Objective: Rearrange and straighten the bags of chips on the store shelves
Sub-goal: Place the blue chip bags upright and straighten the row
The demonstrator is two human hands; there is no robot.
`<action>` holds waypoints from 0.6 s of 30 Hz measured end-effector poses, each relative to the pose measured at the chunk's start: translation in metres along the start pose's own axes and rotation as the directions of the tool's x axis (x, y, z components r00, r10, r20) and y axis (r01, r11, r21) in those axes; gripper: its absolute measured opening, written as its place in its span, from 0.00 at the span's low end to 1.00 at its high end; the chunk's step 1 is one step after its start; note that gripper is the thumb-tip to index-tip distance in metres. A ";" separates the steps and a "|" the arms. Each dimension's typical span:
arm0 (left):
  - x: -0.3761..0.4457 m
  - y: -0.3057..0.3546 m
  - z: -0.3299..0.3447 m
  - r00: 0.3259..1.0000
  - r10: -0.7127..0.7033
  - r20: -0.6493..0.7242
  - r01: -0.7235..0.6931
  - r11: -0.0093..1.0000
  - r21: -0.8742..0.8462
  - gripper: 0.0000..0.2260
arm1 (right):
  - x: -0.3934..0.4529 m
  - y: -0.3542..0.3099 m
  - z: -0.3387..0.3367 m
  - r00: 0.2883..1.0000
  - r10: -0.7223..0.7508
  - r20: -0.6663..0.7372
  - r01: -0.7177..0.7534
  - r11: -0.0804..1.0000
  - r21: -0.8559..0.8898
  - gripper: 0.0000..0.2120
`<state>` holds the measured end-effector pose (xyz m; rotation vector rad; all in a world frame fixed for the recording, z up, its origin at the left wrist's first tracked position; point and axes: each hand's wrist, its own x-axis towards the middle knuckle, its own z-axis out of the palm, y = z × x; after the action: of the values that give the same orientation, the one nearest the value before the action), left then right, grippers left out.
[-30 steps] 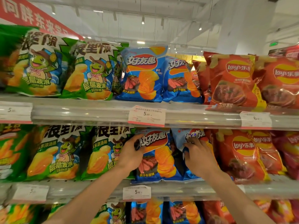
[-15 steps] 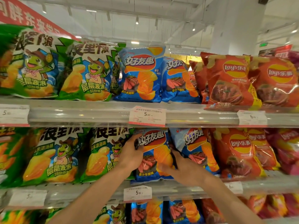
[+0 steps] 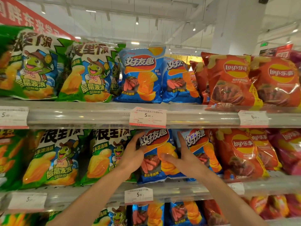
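Note:
On the middle shelf a blue chip bag stands upright between my hands. My left hand grips its left edge near the top. My right hand has its thumb on the bag's front. Its fingers stretch upward in the gap between this bag and a second blue chip bag on the right. Green chip bags stand to the left of the blue ones and red Lay's bags to the right.
The upper shelf carries the same green, blue and red bags in a row. Price tags hang on the shelf rails. More bags sit on the shelf below. A white pillar rises behind.
My right hand left the second blue bag and came to the right edge of the first one, fingers now pointing up. The left hand kept its grip. The view shifted slightly.

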<state>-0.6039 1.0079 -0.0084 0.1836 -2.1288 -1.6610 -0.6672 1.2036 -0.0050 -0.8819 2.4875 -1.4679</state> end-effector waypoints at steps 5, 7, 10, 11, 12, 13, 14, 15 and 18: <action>-0.001 -0.001 -0.002 0.989 0.010 0.145 -0.004 0.999 -0.047 0.25 | -0.004 0.010 -0.012 0.997 -0.047 -0.056 0.046 0.999 -0.021 0.45; -0.002 0.001 -0.001 0.976 0.006 0.219 0.016 0.995 -0.096 0.31 | -0.007 0.011 -0.018 0.997 -0.068 -0.028 0.067 0.997 -0.029 0.43; 0.000 0.006 0.001 0.966 -0.001 0.258 0.036 0.991 -0.130 0.37 | -0.003 0.012 -0.024 0.995 -0.091 0.030 0.092 0.996 -0.018 0.40; 0.001 0.006 0.001 0.966 0.004 0.257 0.026 0.993 -0.112 0.39 | 0.000 0.011 -0.025 0.994 -0.097 0.055 0.098 0.995 -0.008 0.39; 0.002 0.006 0.001 0.967 0.012 0.256 0.011 0.996 -0.089 0.39 | 0.003 0.010 -0.026 0.992 -0.102 0.078 0.102 0.995 0.003 0.38; 0.003 0.005 0.001 0.967 0.020 0.254 -0.001 0.997 -0.072 0.40 | 0.005 0.008 -0.027 0.990 -0.101 0.099 0.100 0.995 0.018 0.37; 0.005 0.005 0.001 0.967 0.025 0.252 -0.009 0.998 -0.062 0.40 | 0.006 0.005 -0.028 0.989 -0.099 0.113 0.096 0.995 0.032 0.37; 0.006 0.004 0.001 0.968 0.029 0.250 -0.016 0.998 -0.054 0.39 | 0.007 0.003 -0.029 0.988 -0.100 0.121 0.096 0.995 0.040 0.37; 0.012 0.002 0.003 0.968 0.044 0.246 -0.038 0.999 -0.027 0.40 | 0.009 0.000 -0.030 0.988 -0.107 0.113 0.103 0.994 0.041 0.39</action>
<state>-0.6154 1.0066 -0.0045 -0.0782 -2.2738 -1.7612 -0.6865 1.2213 0.0121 -1.0747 2.3594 -1.4421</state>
